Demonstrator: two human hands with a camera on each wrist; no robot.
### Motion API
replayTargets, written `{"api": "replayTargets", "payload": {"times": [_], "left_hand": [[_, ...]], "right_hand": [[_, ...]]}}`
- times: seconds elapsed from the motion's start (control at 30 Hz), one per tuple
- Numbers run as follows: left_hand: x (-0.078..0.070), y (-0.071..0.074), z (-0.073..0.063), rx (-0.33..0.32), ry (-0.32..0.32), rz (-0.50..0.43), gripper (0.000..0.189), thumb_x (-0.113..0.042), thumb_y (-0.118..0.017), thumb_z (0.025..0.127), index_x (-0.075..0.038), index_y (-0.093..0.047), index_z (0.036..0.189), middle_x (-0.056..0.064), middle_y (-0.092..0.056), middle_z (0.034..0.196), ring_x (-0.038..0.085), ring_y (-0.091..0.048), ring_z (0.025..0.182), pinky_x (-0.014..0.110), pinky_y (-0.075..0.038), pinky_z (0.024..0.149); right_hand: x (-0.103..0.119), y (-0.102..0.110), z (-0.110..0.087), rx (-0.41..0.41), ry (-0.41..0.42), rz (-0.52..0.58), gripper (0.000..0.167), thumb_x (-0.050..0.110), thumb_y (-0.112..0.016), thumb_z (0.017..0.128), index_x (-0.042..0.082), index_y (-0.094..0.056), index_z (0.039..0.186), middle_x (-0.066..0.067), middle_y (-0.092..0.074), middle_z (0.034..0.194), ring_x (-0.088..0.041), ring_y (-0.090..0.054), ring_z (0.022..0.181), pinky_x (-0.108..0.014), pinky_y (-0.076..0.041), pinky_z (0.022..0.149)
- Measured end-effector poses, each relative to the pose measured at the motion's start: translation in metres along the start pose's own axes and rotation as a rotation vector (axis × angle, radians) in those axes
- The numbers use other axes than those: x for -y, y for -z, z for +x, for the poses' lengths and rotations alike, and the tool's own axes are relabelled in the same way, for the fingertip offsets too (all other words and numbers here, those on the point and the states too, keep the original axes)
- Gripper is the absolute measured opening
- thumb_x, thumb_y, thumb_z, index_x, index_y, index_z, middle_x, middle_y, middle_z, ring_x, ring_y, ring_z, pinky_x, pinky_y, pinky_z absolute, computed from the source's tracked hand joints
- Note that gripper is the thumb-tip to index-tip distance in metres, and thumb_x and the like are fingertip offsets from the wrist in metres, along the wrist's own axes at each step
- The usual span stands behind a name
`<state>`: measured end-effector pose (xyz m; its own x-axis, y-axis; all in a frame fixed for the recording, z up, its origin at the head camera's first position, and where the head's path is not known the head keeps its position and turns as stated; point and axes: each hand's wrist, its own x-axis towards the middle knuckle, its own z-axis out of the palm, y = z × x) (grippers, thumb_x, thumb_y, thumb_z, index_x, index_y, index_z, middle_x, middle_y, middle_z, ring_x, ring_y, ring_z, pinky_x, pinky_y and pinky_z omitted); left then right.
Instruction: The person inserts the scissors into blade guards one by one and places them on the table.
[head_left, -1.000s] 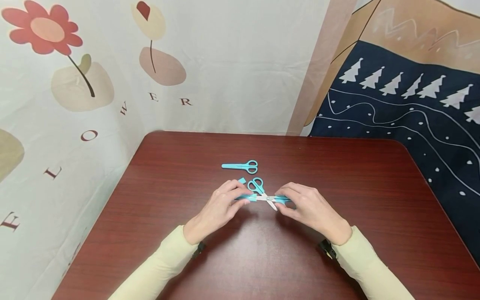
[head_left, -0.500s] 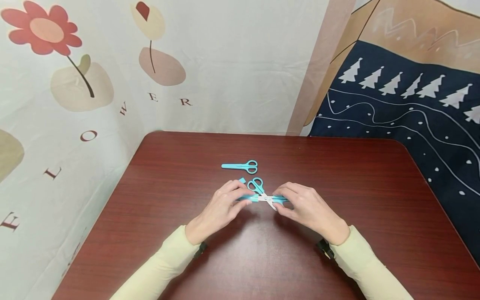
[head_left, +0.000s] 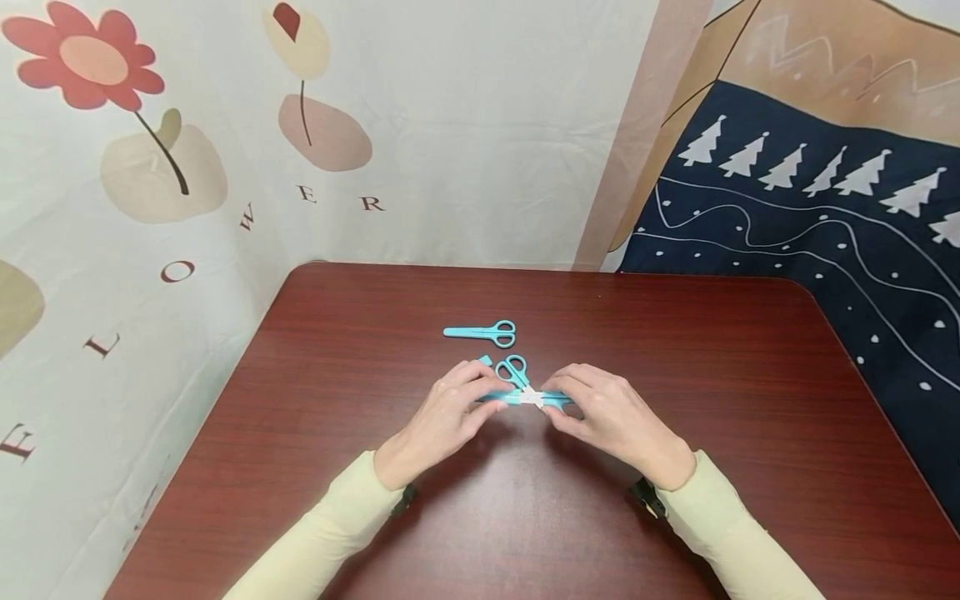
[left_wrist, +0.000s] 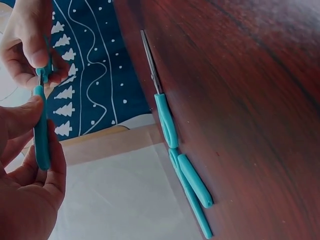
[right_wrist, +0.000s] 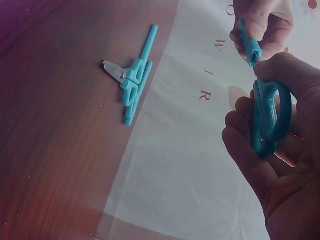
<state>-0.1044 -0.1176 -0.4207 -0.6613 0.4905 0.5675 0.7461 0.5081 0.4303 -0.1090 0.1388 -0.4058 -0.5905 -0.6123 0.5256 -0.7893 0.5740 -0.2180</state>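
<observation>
My left hand (head_left: 438, 421) pinches a turquoise blade sheath (left_wrist: 42, 132) between thumb and fingers. Opposite it, my right hand (head_left: 622, 421) grips a pair of scissors by its turquoise handles (right_wrist: 285, 107). The blades of these scissors point left into the sheath's mouth, and a short stretch of metal shows between sheath and handles. Both are held up above the table. Behind them on the table lies a second pair of scissors (head_left: 512, 370), its blades (right_wrist: 114, 71) bare. Another sheath (left_wrist: 195, 180) lies loose beside it, mostly hidden by my left hand in the head view.
Farther back on the dark red wooden table (head_left: 675, 333) lies a third pair of scissors (head_left: 480, 332) with its blades covered by a sheath. A white flower-print cloth (head_left: 465, 125) and a navy cloth with trees (head_left: 810, 200) hang behind the table.
My right hand has moved left with the scissors, while my left hand has shifted slightly right with the sheath. Less of the blades shows between them now.
</observation>
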Motion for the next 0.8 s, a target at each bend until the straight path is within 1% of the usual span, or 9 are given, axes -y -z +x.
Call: {"api": "replayTargets", "payload": {"times": [0.17, 0.33, 0.53, 0.8], "left_hand": [[-0.0015, -0.001, 0.0045, -0.003, -0.021, 0.0, 0.023, -0.012, -0.079, 0.084, -0.014, -0.075, 0.107, -0.003, -0.065, 0.1, 0.012, -0.053, 0.086, 0.021, -0.047, 0.073], [-0.0022, -0.0014, 0.0062, 0.009, -0.014, -0.002, 0.021, -0.013, -0.078, 0.086, -0.014, -0.075, 0.106, -0.004, -0.065, 0.098, 0.012, -0.052, 0.085, 0.02, -0.047, 0.073], [-0.0026, -0.0028, 0.0071, 0.024, -0.01, 0.006, 0.022, -0.01, -0.078, 0.084, -0.015, -0.074, 0.106, -0.004, -0.064, 0.099, 0.012, -0.051, 0.085, 0.021, -0.046, 0.073], [-0.0035, -0.0063, 0.0071, 0.003, -0.004, 0.011, 0.021, -0.012, -0.078, 0.085, -0.015, -0.074, 0.106, -0.003, -0.063, 0.096, 0.013, -0.052, 0.084, 0.023, -0.046, 0.073]], "right_hand": [[-0.0016, -0.0016, 0.0005, -0.016, 0.012, -0.003, 0.028, 0.019, -0.085, 0.076, 0.012, -0.071, 0.099, 0.003, -0.068, 0.094, -0.008, -0.063, 0.083, -0.025, -0.057, 0.069], [-0.0026, -0.0025, 0.0007, -0.021, 0.013, -0.004, 0.028, 0.019, -0.085, 0.077, 0.012, -0.07, 0.099, 0.003, -0.068, 0.094, -0.009, -0.063, 0.083, -0.026, -0.057, 0.07], [-0.0025, -0.0029, 0.0001, -0.018, 0.004, 0.009, 0.028, 0.019, -0.084, 0.077, 0.011, -0.07, 0.1, 0.003, -0.068, 0.094, -0.008, -0.063, 0.082, -0.025, -0.057, 0.071], [-0.0024, -0.0039, -0.0008, -0.024, -0.01, 0.032, 0.028, 0.018, -0.085, 0.077, 0.011, -0.071, 0.1, 0.005, -0.068, 0.093, -0.005, -0.064, 0.079, -0.022, -0.058, 0.071]]}}
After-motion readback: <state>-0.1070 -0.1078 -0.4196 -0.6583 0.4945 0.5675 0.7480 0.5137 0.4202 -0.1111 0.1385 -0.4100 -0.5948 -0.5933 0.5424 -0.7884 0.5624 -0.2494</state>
